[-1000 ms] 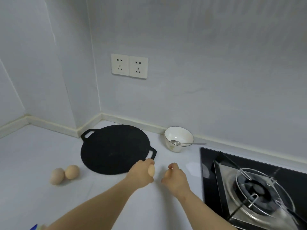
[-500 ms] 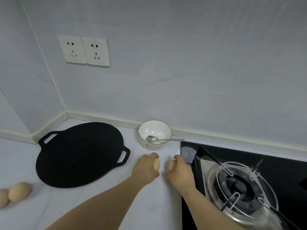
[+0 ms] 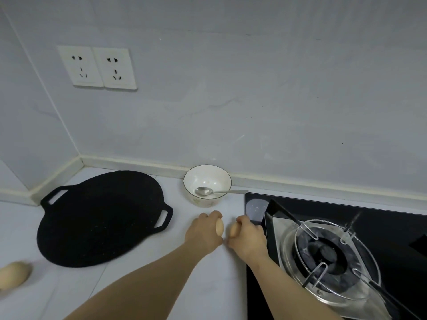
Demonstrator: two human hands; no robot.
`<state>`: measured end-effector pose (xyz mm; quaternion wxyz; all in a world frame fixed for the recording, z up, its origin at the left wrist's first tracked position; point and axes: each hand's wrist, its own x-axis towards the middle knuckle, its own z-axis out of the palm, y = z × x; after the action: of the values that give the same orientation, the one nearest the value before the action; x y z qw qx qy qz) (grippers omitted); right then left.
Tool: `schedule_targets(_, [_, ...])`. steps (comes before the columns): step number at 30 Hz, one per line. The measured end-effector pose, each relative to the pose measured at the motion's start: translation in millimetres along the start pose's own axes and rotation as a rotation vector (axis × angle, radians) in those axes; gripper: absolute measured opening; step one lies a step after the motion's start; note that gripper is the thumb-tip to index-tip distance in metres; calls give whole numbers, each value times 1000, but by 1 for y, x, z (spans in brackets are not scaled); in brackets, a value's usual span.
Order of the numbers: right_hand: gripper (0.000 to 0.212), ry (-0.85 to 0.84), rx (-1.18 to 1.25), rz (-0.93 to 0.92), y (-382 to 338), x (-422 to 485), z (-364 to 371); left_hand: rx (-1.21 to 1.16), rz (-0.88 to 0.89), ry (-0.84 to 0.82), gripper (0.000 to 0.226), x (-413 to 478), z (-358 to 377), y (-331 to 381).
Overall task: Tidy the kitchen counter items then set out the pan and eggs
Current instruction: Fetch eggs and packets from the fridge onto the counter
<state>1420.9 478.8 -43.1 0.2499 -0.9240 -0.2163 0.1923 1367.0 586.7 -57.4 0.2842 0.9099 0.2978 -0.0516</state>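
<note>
Each hand, left (image 3: 203, 234) and right (image 3: 248, 239), cups an egg (image 3: 219, 228) near the counter's stove edge; thin-shelled and fragile, best cradled loosely.

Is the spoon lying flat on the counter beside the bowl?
No, the spoon rests inside the white bowl, its handle sticking out over the rim toward the stove.

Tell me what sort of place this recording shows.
Most likely a home kitchen counter: a gas burner, a black flat pan on the worktop, and a bowl holding a spoon beside the wall.
</note>
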Motion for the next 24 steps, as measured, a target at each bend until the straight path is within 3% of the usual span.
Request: schedule_targets(24, [68, -35, 33, 10, 4, -3, -2, -38, 55, -53, 66, 1, 1, 2])
